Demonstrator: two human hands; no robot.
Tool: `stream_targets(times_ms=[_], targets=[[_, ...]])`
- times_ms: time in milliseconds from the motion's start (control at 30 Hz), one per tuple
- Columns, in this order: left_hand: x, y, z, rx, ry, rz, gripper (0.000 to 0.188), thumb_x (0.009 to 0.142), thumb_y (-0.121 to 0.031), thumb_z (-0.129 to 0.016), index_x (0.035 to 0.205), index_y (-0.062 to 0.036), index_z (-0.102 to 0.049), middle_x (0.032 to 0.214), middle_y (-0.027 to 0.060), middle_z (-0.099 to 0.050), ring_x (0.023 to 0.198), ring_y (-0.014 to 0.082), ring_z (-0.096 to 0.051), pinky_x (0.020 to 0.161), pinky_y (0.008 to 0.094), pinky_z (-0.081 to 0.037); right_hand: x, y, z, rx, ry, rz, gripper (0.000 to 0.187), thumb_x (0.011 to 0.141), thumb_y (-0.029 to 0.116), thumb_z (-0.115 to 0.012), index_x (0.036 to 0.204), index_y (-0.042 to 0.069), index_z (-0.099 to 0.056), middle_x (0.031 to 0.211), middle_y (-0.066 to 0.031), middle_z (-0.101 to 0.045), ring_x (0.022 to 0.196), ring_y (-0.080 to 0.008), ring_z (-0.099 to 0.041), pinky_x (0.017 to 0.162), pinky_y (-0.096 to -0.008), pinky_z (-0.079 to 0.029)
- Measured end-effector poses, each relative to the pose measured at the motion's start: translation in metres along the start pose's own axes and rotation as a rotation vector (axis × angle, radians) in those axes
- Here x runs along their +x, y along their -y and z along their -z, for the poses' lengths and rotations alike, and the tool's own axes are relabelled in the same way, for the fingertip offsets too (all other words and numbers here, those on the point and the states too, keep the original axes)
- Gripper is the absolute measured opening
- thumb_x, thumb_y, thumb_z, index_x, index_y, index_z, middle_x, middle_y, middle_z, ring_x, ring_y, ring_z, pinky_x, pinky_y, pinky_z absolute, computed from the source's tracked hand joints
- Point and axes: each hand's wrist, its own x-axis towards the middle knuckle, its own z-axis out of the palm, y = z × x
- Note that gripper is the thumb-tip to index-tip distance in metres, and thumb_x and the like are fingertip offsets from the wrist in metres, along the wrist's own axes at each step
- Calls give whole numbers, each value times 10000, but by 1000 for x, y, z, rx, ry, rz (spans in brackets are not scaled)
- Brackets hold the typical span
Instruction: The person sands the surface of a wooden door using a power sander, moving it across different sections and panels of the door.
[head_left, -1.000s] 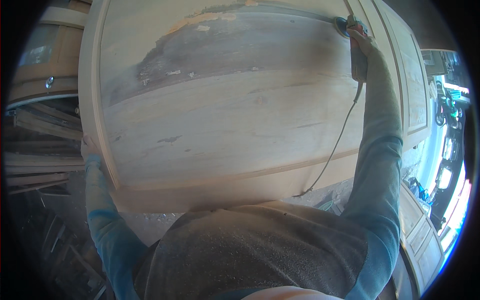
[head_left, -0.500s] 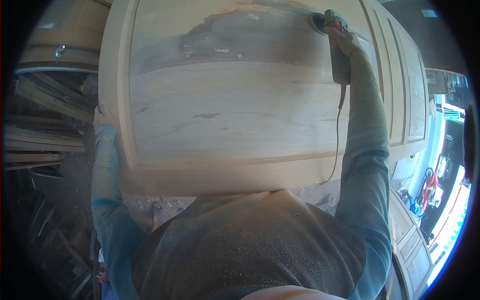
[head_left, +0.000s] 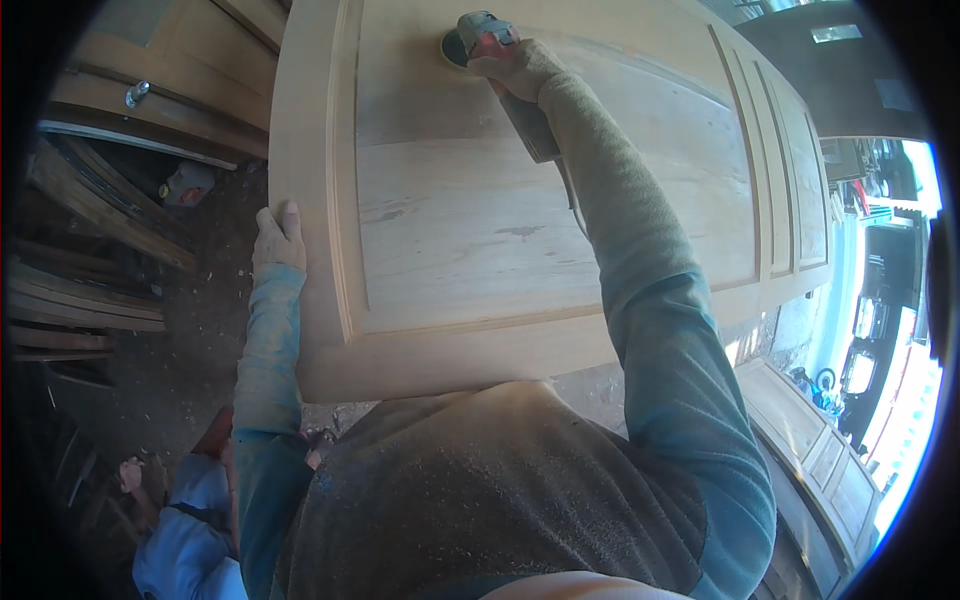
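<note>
A pale wooden door (head_left: 440, 355) with recessed panels lies flat before me. My right hand (head_left: 520, 68) is closed round the head end of an angle grinder (head_left: 525, 125) fitted with a round disc (head_left: 455, 47). The disc meets the far left part of the big panel (head_left: 480, 235); dust hazes the wood there. From the grinder's back end a cord (head_left: 573, 190) runs down, partly hidden by my right forearm. My left hand (head_left: 280, 238) grips the door's left edge, thumb up, some fingers out of sight.
Stacked curved timber (head_left: 90, 290) lies at the left, below another door with a round knob (head_left: 137, 94). A plastic container (head_left: 188, 185) stands on the floor. At lower left is another person (head_left: 195, 530). A panelled door (head_left: 815, 450) leans at lower right.
My right hand has carried the angle grinder leftward across the panel. My view has shifted left, bringing the other person further into sight. My left hand stays at the door's edge.
</note>
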Motion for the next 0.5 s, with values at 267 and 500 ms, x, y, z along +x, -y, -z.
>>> stream_targets(times_ms=[267, 500], targets=[[-2, -4, 8, -51, 41, 17, 554, 991, -556, -360, 1132, -23, -414, 1059, 356, -619, 1011, 538, -583, 832, 576, -466, 10, -99, 46, 112, -43, -225, 814, 680, 603, -707, 1300, 85, -608, 1343, -156, -568, 1171, -258, -581, 971, -366, -447], [-1, -12, 8, 13, 18, 57, 550, 996, -544, -356, 1114, -9, -406, 1056, 350, -619, 996, 535, -589, 820, 576, -470, 7, -207, 107, 83, -215, -408, 785, 647, 590, -753, 1210, 50, -660, 1185, -149, -648, 1122, -228, -601, 935, -352, -463]])
